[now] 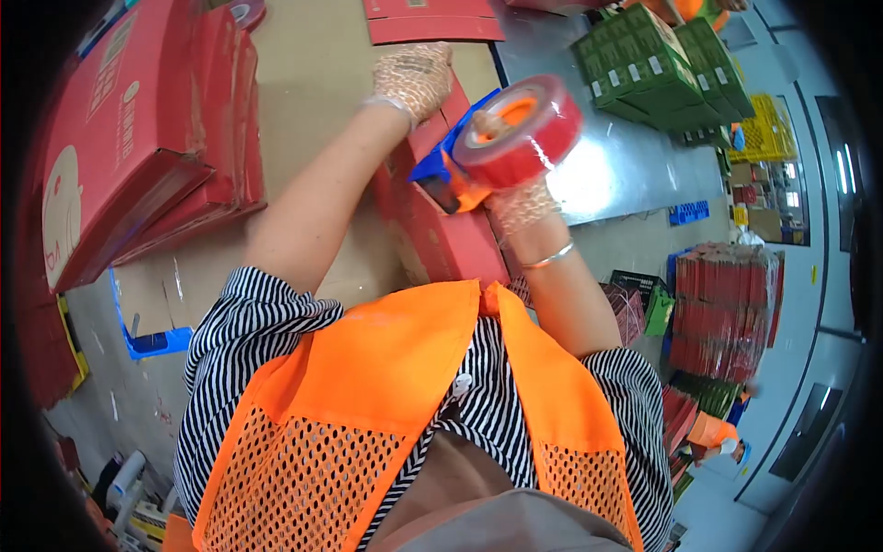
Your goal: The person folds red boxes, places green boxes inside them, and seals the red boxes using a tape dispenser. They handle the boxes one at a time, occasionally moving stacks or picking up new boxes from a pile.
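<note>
A long red cardboard box (446,235) lies in front of my body, its near end close to my vest. My left hand (414,81), in a patterned glove, is at the far end of this box, fingers bent over its edge. In my gloved right hand (524,204) is a blue and orange tape dispenser (440,175) with a large roll of red tape (543,138). The dispenser sits over the box's top and hides part of it. The right fingers are mostly behind the roll.
Red cartons (138,138) are stacked at the left. A flat red cardboard piece (432,20) lies at the far edge. Green boxes (644,69) stand on the metal table (616,179). Wrapped red stacks (722,313) and another person (713,432) are farther right.
</note>
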The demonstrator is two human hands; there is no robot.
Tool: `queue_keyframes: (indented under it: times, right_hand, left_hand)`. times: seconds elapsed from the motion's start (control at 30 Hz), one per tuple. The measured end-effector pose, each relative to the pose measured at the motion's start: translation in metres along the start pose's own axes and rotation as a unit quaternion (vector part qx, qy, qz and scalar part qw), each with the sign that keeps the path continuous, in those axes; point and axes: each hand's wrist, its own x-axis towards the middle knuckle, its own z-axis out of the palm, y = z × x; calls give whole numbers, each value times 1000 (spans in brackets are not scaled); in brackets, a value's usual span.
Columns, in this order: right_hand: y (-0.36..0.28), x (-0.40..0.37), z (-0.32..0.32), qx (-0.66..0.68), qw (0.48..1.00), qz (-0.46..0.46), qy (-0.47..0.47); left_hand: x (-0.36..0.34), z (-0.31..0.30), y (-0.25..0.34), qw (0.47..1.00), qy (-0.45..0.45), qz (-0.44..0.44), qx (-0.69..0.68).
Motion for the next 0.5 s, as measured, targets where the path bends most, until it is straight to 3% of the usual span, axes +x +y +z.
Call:
queue_keyframes:
  times: [0.03,0.07,0.13,0.17,0.2,0.27,0.3,0.37,0.43,0.5]
  right_hand:
    - [13,-3,4,38,999,25,-16]
    - [19,-2,-2,149,979,120,-65]
    - [32,-7,-7,261,936,212,-104]
    - [33,-6,-8,287,923,229,-117]
    - [34,-2,-8,308,912,239,-128]
    - [28,18,-8,333,900,236,-154]
    - [10,31,-1,336,897,233,-168]
    - [-47,61,16,365,888,255,-117]
    - [-45,102,30,355,896,220,-149]
    - [-34,157,46,331,911,165,-180]
  left_hand:
    - [-2,7,-4,998,45,35,16]
    - [-4,6,-11,998,49,25,19]
    - [-18,7,-18,957,204,181,95]
    - [-26,4,-23,939,242,238,62]
    - [-34,2,-24,939,243,233,67]
    - [-46,-6,-24,962,105,226,113]
    - [-52,-1,-27,963,110,231,90]
    - [-76,0,-12,992,57,109,-27]
    - [-99,0,2,969,176,167,53]
    - [-108,-8,14,983,98,149,54]
